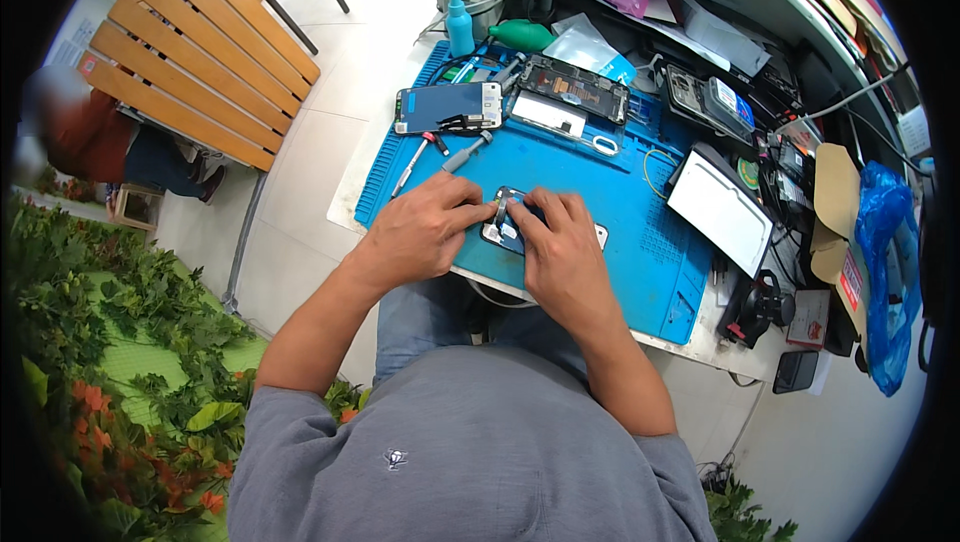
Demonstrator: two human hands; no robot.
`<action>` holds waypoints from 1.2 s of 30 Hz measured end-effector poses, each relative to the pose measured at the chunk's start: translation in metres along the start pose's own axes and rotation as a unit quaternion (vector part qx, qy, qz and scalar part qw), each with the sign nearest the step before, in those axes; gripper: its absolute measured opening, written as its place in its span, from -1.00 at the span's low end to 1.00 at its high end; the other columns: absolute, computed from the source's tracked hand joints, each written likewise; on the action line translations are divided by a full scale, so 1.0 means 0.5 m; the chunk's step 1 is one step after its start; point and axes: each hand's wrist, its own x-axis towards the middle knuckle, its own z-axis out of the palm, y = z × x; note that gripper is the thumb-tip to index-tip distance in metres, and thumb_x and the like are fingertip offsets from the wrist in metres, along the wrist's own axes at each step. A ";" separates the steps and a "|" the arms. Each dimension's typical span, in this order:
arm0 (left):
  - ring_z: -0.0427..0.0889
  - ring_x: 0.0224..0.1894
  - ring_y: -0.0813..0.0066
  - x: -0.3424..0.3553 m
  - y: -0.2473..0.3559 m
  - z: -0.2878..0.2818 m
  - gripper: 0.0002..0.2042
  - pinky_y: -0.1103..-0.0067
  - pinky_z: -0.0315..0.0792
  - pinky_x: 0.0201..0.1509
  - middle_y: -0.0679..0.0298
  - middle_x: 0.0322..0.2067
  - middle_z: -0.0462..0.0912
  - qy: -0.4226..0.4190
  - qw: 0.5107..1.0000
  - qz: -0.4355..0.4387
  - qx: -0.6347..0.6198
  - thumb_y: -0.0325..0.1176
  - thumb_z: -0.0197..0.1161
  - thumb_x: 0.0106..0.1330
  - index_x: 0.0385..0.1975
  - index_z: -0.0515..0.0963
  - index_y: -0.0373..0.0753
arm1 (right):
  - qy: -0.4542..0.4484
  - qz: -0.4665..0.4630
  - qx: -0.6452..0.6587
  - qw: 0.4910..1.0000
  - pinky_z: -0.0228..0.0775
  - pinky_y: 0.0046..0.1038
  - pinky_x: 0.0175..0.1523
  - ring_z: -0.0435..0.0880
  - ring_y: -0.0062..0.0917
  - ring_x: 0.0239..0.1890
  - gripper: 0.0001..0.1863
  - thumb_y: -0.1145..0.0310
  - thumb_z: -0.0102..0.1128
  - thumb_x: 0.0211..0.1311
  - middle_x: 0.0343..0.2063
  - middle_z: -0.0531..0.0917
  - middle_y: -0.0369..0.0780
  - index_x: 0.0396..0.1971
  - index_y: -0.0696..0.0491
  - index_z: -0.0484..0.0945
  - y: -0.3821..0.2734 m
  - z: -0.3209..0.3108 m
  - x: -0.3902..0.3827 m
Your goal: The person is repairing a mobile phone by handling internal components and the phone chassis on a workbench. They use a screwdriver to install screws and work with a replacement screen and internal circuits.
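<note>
On the blue mat [640, 262] lies a phone screen part [510, 232], face details partly hidden under my fingers, with a dark narrow strip near its left end. My left hand [425, 227] has its fingers curled, the index fingertip at that strip. My right hand [560, 252] is bent over the part, thumb and index at the same spot; what they pinch is too small to name. Just beyond are a screwdriver [408, 170], a grey tool [462, 154], a phone screen [450, 107] and an opened phone [570, 92].
A blue bottle [460, 27] and green air blower [520, 35] stand behind. A white tray [720, 207], cables, a cardboard box [835, 212] and a blue bag [885, 272] crowd the right. A person [95, 142] is by wooden slats [200, 62] at left, above foliage [120, 362].
</note>
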 end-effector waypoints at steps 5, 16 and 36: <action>0.83 0.06 0.13 0.001 -0.018 -0.028 -0.60 0.36 0.73 0.14 0.13 0.04 0.83 0.067 0.996 -0.014 -0.051 -0.66 0.42 0.28 0.10 0.86 -0.22 | -0.001 0.010 -0.003 1.000 0.51 -0.11 0.28 0.61 -0.16 0.20 -0.50 0.64 0.35 0.29 0.21 0.69 -0.13 0.25 0.13 0.76 0.001 0.005 -0.004; 0.84 -0.32 0.49 0.019 -0.132 -0.091 -0.70 0.53 0.73 -0.12 0.16 -0.28 0.90 0.039 0.966 -0.243 -0.078 -0.43 0.63 0.30 0.01 0.87 -0.32 | 0.007 0.033 -0.015 0.999 0.51 -0.13 0.28 0.62 -0.18 0.19 -0.50 0.66 0.33 0.29 0.17 0.72 -0.18 0.23 0.08 0.79 -0.010 -0.004 0.000; 0.80 -0.06 0.48 0.009 -0.055 -0.061 -0.82 0.50 0.70 0.06 0.22 -0.03 0.82 0.173 0.898 -0.110 -0.390 -0.51 0.41 0.60 0.10 0.68 -0.37 | 0.001 0.045 -0.002 0.999 0.53 -0.15 0.29 0.63 -0.20 0.19 -0.54 0.62 0.38 0.32 0.16 0.74 -0.19 0.22 0.08 0.81 -0.015 -0.006 0.006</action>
